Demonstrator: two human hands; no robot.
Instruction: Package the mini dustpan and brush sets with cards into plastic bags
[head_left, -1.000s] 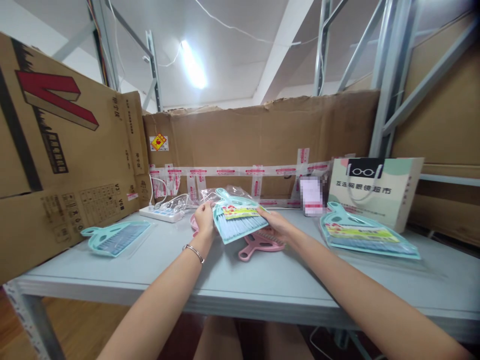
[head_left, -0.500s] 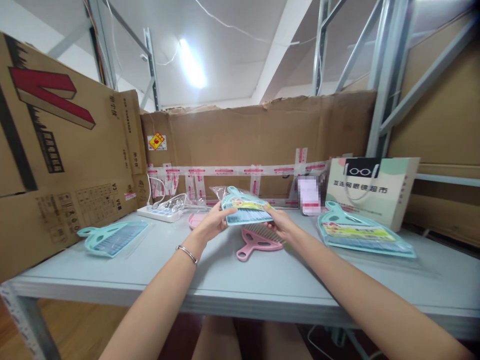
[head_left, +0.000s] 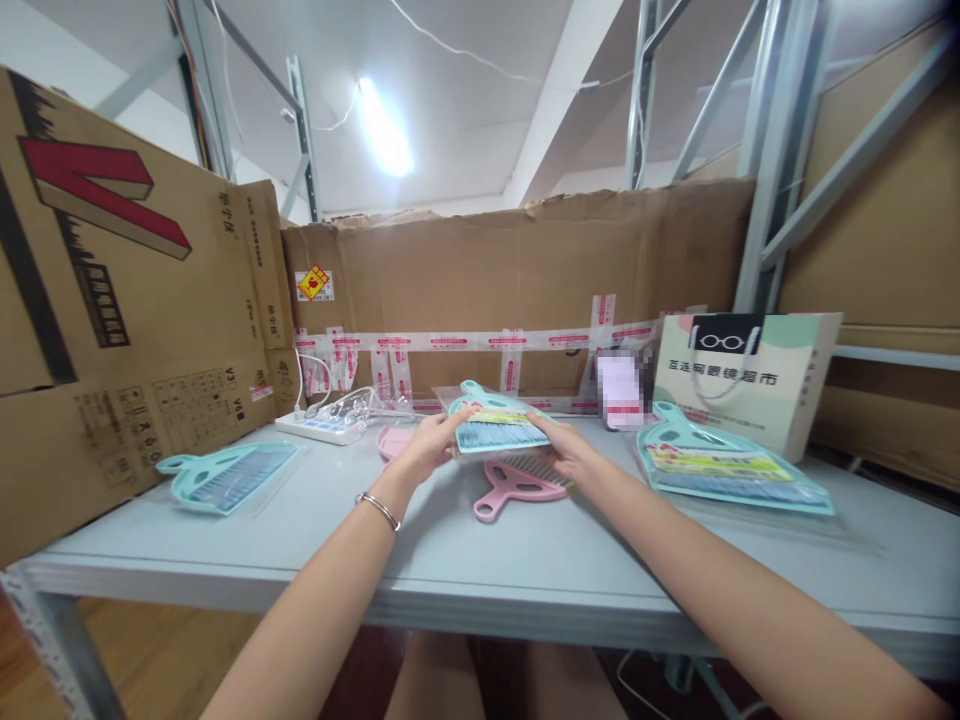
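Observation:
My left hand point(head_left: 430, 448) and my right hand point(head_left: 568, 452) grip opposite sides of a turquoise dustpan and brush set point(head_left: 502, 433) in clear plastic wrap. It is held up above the table, bristles toward me, with a yellow-green label across it. Below it lies a pink brush point(head_left: 514, 484) with pale bristles, its handle pointing at me. Behind my left hand shows part of a pink dustpan point(head_left: 393, 441); the rest is hidden. A second turquoise dustpan and brush set point(head_left: 229, 477) rests at the left, and wrapped turquoise sets point(head_left: 735, 465) lie at the right.
A white power strip point(head_left: 319, 428) with cables and crumpled clear plastic point(head_left: 367, 405) sits at the back left. A phone point(head_left: 621, 388) and a paper bag point(head_left: 795, 385) stand at the back right. Cardboard boxes point(head_left: 465, 270) wall the grey table point(head_left: 300, 545).
The held dustpan and brush set has shifted slightly right and tipped flatter. Both hands keep their grip; the things on the table stay put.

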